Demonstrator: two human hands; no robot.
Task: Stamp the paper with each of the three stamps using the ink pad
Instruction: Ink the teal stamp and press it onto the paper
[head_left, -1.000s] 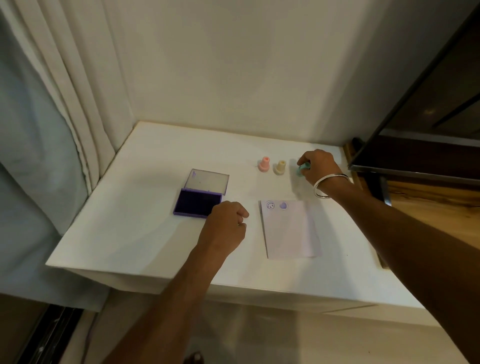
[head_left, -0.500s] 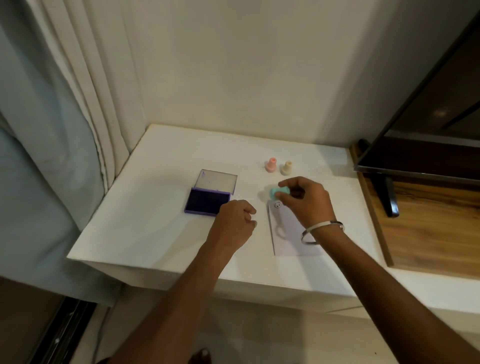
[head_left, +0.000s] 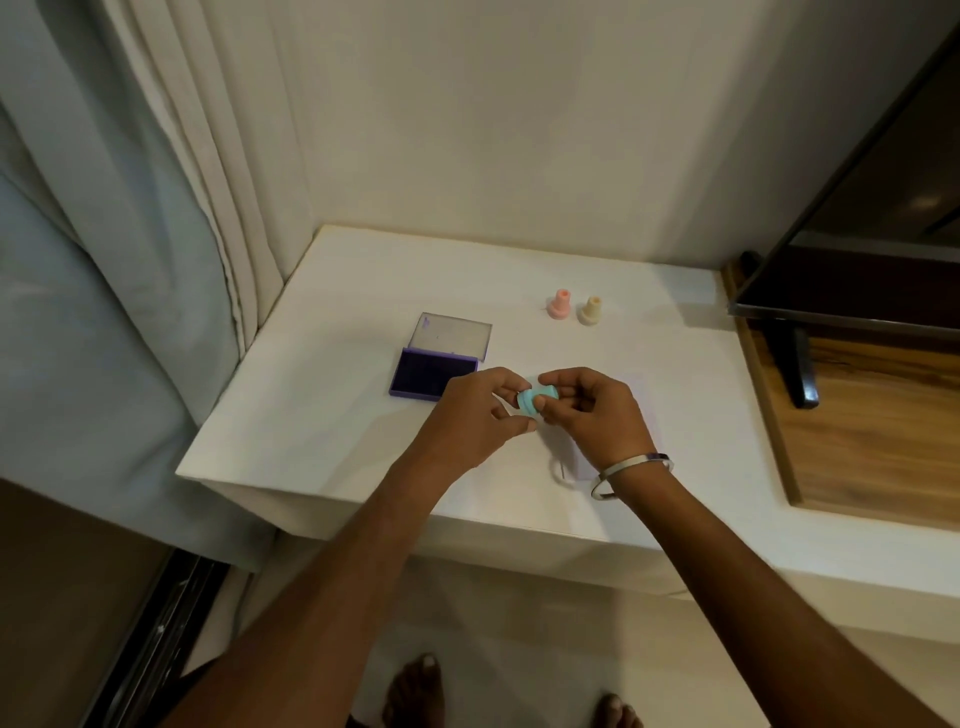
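A small teal stamp (head_left: 536, 400) is held on its side above the table, between both hands. My right hand (head_left: 589, 410) grips its handle end; my left hand (head_left: 475, 415) pinches its wider end with fingertips. The white paper (head_left: 641, 415) lies under my right hand and is mostly hidden. The purple ink pad (head_left: 428, 379) sits open just left of my left hand, its clear lid (head_left: 454, 335) tipped back. A pink stamp (head_left: 560, 304) and a cream stamp (head_left: 591, 310) stand upright side by side farther back.
The white table (head_left: 311, 415) ends at a front edge near my forearms. Curtains (head_left: 130, 234) hang at the left. A dark screen (head_left: 857, 208) on a black foot stands over a wooden surface (head_left: 872, 441) at the right.
My right hand picked the teal stamp up from the back right and carried it toward me over the paper. My left hand rose off the table and took hold of the stamp's other end.
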